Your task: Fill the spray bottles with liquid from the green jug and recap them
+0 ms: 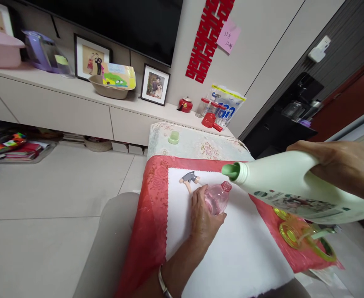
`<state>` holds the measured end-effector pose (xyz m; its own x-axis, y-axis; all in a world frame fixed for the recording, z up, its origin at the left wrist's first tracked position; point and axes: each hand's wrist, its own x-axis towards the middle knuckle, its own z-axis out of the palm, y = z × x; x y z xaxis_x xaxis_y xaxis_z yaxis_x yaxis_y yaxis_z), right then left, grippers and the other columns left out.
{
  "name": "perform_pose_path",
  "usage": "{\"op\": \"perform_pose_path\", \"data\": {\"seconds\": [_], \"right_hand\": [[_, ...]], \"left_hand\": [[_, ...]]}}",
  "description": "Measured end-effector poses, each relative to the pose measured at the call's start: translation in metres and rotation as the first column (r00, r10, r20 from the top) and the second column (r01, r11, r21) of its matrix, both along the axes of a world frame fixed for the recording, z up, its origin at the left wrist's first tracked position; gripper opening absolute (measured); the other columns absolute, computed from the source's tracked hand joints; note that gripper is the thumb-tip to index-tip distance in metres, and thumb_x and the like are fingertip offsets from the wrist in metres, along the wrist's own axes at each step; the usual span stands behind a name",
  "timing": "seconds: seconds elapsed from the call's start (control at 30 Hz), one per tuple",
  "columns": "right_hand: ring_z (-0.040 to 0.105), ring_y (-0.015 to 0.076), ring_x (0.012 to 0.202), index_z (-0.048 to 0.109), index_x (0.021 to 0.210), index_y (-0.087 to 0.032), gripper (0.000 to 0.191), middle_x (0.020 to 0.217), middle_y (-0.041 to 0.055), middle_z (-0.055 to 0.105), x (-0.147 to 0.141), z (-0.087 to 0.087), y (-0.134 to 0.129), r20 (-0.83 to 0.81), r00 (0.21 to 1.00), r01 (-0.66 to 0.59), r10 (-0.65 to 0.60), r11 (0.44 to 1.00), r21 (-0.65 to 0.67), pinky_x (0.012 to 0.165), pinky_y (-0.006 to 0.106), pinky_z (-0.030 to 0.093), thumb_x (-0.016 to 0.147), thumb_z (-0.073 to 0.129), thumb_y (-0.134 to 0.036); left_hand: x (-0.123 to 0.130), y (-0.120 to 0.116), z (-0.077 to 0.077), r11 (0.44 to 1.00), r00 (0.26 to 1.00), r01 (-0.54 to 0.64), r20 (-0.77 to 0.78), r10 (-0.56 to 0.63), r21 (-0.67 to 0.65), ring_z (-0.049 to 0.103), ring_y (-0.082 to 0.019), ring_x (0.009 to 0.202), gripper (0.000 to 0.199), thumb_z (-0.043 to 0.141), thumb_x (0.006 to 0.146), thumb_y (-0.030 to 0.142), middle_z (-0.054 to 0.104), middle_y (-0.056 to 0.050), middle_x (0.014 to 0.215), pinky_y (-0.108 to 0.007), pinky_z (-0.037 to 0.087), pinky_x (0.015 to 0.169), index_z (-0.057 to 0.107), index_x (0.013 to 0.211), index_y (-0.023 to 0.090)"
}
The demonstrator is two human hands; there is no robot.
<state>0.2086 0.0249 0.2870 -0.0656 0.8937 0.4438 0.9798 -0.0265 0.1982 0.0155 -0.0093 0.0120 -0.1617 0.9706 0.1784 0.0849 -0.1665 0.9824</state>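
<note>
My left hand [202,217] is wrapped round a clear pink spray bottle [216,199], whose neck is uncapped and leans to the right. By its fingertips, the grey and peach spray head [189,179] lies on a white cloth [225,256]. With my right hand [331,159] I grip the handle of a large pale green detergent jug [281,178]. The jug is tipped on its side, its open green spout pointing left just above the bottle's mouth. No stream of liquid shows between them. A light green cap [173,137] sits at the table's far end.
A red cover [152,198] lies under the white cloth. Yellow transparent ware [293,236] stands at the right edge. Behind the table, a long cabinet [61,101] bears picture frames, a basket [109,89], a red teapot [185,104], red-lidded jars and a bag [227,103].
</note>
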Motion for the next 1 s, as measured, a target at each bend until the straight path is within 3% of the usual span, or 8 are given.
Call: {"op": "perform_pose_path", "data": {"seconds": [0.07, 0.1, 0.23, 0.4, 0.53, 0.7, 0.83, 1.0], "right_hand": [[0.056, 0.0132, 0.049, 0.072, 0.087, -0.037, 0.044, 0.058, -0.0097, 0.063, 0.003, -0.009, 0.007, -0.02, 0.997, 0.068, -0.072, 0.988, -0.141, 0.051, 0.027, 0.031, 0.052, 0.064, -0.012], [0.058, 0.0135, 0.053, 0.071, 0.092, -0.037, 0.047, 0.061, -0.0097, 0.064, 0.005, -0.014, 0.011, -0.062, 0.996, 0.059, -0.068, 0.989, -0.139, 0.054, 0.026, 0.034, 0.054, 0.063, -0.01], [0.056, 0.0108, 0.059, 0.071, 0.086, -0.024, 0.033, 0.064, -0.0064, 0.063, 0.006, -0.038, 0.028, -0.418, 0.904, -0.076, 0.094, 0.995, 0.061, 0.062, 0.025, 0.038, 0.061, 0.059, -0.007], [0.044, 0.0093, 0.059, 0.066, 0.072, -0.018, 0.005, 0.063, -0.0043, 0.056, 0.011, -0.076, 0.054, -0.641, 0.758, 0.053, 0.122, 0.967, 0.247, 0.058, 0.025, 0.035, 0.069, 0.064, -0.016], [0.042, 0.0097, 0.054, 0.068, 0.084, -0.017, 0.015, 0.063, -0.0038, 0.053, 0.028, -0.119, 0.08, -0.776, 0.621, 0.229, 0.11, 0.922, 0.314, 0.05, 0.025, 0.034, 0.071, 0.07, -0.023], [0.051, 0.0075, 0.057, 0.063, 0.099, -0.014, 0.024, 0.075, -0.0029, 0.057, 0.037, -0.184, 0.104, -0.876, 0.472, 0.314, 0.101, 0.909, 0.275, 0.05, 0.02, 0.044, 0.09, 0.065, -0.036], [0.052, 0.0078, 0.06, 0.062, 0.098, -0.015, 0.025, 0.078, -0.0019, 0.058, 0.029, -0.223, 0.113, -0.895, 0.43, 0.328, 0.116, 0.904, 0.275, 0.053, 0.021, 0.046, 0.093, 0.061, -0.04], [0.055, 0.0154, 0.064, 0.065, 0.094, -0.017, 0.029, 0.077, -0.0005, 0.061, 0.028, -0.235, 0.11, -0.867, 0.482, 0.289, 0.125, 0.912, 0.291, 0.058, 0.029, 0.046, 0.072, 0.068, -0.036]], "left_hand": [[0.0, 0.0, 0.001, 1.0, 1.0, 0.015, -0.002, -0.015, -0.018, 0.051, -0.031, 0.125, 0.087, 0.081, 0.051, 0.003, 0.054, -0.009, 0.127, -0.051, 0.044, 0.107, 0.044, 0.128, 0.023], [0.0, 0.0, 0.001, 0.999, 1.0, 0.021, -0.004, -0.021, -0.024, 0.051, -0.031, 0.124, 0.088, 0.081, 0.051, 0.003, 0.054, -0.009, 0.127, -0.051, 0.045, 0.106, 0.044, 0.128, 0.024], [0.002, -0.001, -0.001, 0.999, 0.999, 0.034, -0.02, -0.035, -0.023, 0.051, -0.031, 0.125, 0.089, 0.078, 0.051, 0.003, 0.054, -0.008, 0.126, -0.052, 0.045, 0.106, 0.043, 0.129, 0.026], [0.004, -0.002, -0.002, 0.998, 0.998, 0.062, -0.03, -0.063, -0.028, 0.052, -0.032, 0.123, 0.089, 0.076, 0.049, 0.002, 0.055, -0.008, 0.126, -0.052, 0.045, 0.106, 0.043, 0.128, 0.025], [0.006, -0.004, 0.0, 0.994, 0.995, 0.094, -0.025, -0.096, -0.059, 0.052, -0.031, 0.121, 0.086, 0.077, 0.049, 0.003, 0.055, -0.008, 0.126, -0.05, 0.047, 0.104, 0.044, 0.125, 0.025], [0.006, -0.007, 0.001, 0.99, 0.991, 0.122, -0.045, -0.125, -0.069, 0.054, -0.031, 0.119, 0.084, 0.075, 0.049, 0.004, 0.057, -0.008, 0.123, -0.048, 0.048, 0.103, 0.043, 0.122, 0.026], [0.004, -0.007, 0.0, 0.993, 0.989, 0.112, -0.091, -0.115, -0.041, 0.055, -0.031, 0.115, 0.082, 0.072, 0.049, 0.002, 0.057, -0.009, 0.121, -0.049, 0.05, 0.099, 0.042, 0.122, 0.025], [0.003, -0.006, -0.002, 0.994, 0.981, 0.106, -0.156, -0.111, -0.041, 0.054, -0.032, 0.114, 0.082, 0.071, 0.049, 0.003, 0.057, -0.008, 0.119, -0.051, 0.049, 0.099, 0.041, 0.123, 0.026]]}}
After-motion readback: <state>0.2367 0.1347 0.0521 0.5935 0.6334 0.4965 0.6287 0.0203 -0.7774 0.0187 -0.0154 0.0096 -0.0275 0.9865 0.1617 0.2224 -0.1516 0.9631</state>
